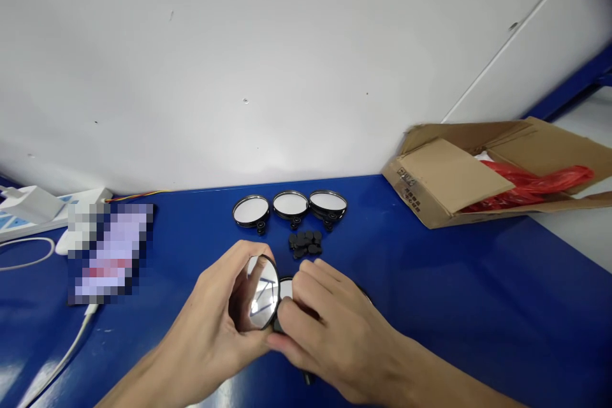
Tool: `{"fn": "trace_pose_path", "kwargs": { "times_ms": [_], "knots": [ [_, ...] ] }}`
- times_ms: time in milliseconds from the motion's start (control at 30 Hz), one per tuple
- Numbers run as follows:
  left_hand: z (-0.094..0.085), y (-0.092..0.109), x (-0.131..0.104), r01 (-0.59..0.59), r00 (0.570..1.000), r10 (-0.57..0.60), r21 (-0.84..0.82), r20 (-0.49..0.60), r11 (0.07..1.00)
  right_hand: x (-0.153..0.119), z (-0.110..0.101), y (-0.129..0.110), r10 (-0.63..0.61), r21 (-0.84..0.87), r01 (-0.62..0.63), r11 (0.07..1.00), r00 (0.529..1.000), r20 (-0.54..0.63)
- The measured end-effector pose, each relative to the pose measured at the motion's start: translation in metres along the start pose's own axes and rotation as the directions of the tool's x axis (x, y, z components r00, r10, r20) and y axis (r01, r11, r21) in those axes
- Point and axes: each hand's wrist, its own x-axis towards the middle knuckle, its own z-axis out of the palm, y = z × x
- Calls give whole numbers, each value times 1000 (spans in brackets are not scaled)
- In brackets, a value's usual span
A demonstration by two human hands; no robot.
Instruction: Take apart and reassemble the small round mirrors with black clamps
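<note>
My left hand (215, 312) is wrapped round a small round mirror (264, 293) with a black rim, its glass tilted to face right and toward me. At the mirror's lower right edge, my right hand (325, 319) has its fingers closed on a small black part (278, 325), mostly hidden by the fingertips. Behind the right hand lies another round mirror (285, 288), largely covered. Three round mirrors with black mounts stand in a row farther back: left (251, 211), middle (291, 204) and right (327, 201). In front of them is a pile of small black caps (305, 242).
On the blue table (430, 306), an opened cardboard box (421, 188) with a red plastic bag (540, 182) stands at the back right. A phone (115, 252) with a white cable (71, 350) lies left, near a power strip (88, 197). A white wall (287, 64) rises behind.
</note>
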Motion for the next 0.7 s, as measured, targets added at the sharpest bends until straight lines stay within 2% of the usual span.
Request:
{"fn": "trace_pose_path", "kwargs": {
  "times_ms": [100,300,400,467,533,633,700],
  "knots": [
    [1,4,-1,-38,998,37,20,47,999,0,1,-4,-28,-18,27,999,999,-41],
    [12,11,-3,-66,991,81,138,-107,988,-1,3,-5,-75,-153,50,987,984,-160],
    [11,10,-4,-75,986,107,231,-129,970,-1,3,-9,-51,-162,21,987,981,-186],
    [6,8,-2,-72,990,101,260,-101,963,-2,4,-12,20,-109,-41,993,983,-182],
    [1,7,0,-80,996,88,219,-25,972,-2,4,-13,73,-10,-76,997,986,-147],
    [-6,8,3,-109,992,98,167,73,980,-2,0,-6,76,208,-76,975,997,5],
    [-8,8,4,-124,991,113,154,74,980,-1,-6,2,114,354,-139,925,989,90]
  ]
}}
